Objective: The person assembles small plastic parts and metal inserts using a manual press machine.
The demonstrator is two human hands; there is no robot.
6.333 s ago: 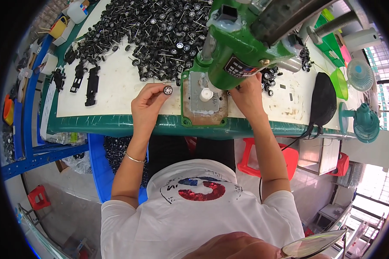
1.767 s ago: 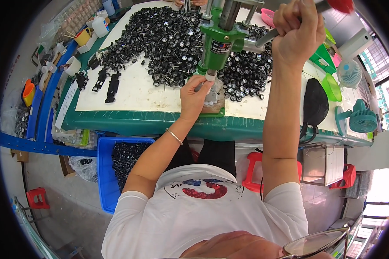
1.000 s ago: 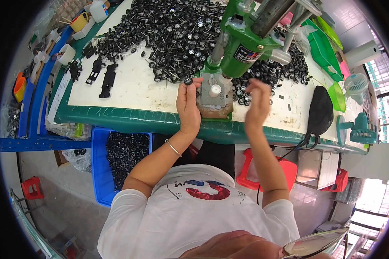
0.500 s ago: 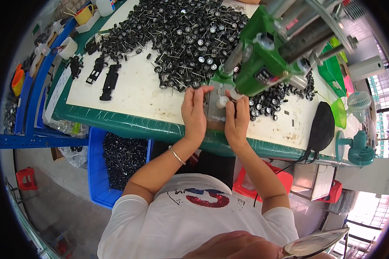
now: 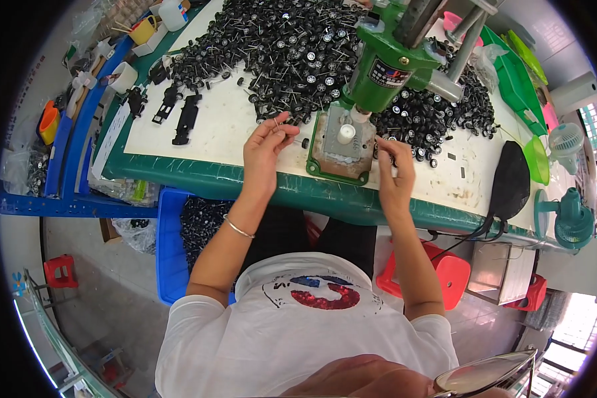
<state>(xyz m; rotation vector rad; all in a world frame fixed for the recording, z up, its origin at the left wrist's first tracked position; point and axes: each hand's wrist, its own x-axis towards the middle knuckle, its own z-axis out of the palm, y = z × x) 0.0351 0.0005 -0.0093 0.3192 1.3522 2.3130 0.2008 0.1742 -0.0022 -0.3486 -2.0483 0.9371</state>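
Note:
My left hand (image 5: 265,149) is at the near edge of a heap of toy wheels on axles (image 5: 292,66). Its thumb and fingers are pinched round a thin metal wheel axle (image 5: 276,122). A small black wheel (image 5: 305,143) lies between that hand and the green bench press (image 5: 385,66). On the press's metal base plate (image 5: 325,142) stands a white round fixture (image 5: 345,134). To the right of the plate, my right hand (image 5: 398,174) has thumb and forefinger closed beside loose wheels (image 5: 421,123); what lies between the fingertips is too small to make out.
Black toy chassis parts (image 5: 187,119) lie at the left of the white tabletop (image 5: 212,144). Below the table's green edge stands a blue bin (image 5: 171,265) of small black parts. A dark cloth bag (image 5: 511,179) and a small fan (image 5: 572,219) are at the right.
Both hands have drawn away from the press plate, the left to the left and the right to the right. The white fixture now shows uncovered. The whole view has shifted slightly.

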